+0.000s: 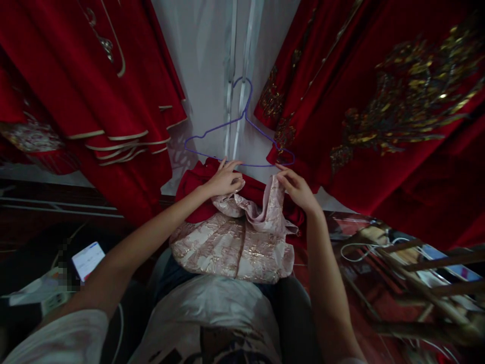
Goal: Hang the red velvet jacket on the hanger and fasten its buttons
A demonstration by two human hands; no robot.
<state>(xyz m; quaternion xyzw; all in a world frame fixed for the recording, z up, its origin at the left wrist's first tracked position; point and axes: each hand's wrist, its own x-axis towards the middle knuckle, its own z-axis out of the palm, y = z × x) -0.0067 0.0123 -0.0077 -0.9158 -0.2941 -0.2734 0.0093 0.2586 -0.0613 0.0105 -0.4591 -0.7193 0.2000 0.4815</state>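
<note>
1. A single head-worn camera looks forward and down over the wearer's shirt (215, 303).
2. Its view is near, with the left hand (225, 180) and right hand (297, 190) mid-frame, the purple hanger (244, 112) beyond.

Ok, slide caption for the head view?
Left hand and right hand hold pale brocade cloth below a purple hanger flanked by red garments.

1. Wall (197, 55): pale grey, plain, directly ahead.
2. Strips (248, 45), two: light-coloured, upright, against the wall.
3. Hanging red cloth, left (76, 65) and right (382, 177): the former pale-edged, the latter gold-embroidered.
4. Rail (68, 207): white, low, at left.
5. Floor (361, 323): reddish, apparently tiled, dimly seen.
6. Slatted frame (435, 261): brown, at right.
7. Light: dim, with dark corners.
</note>
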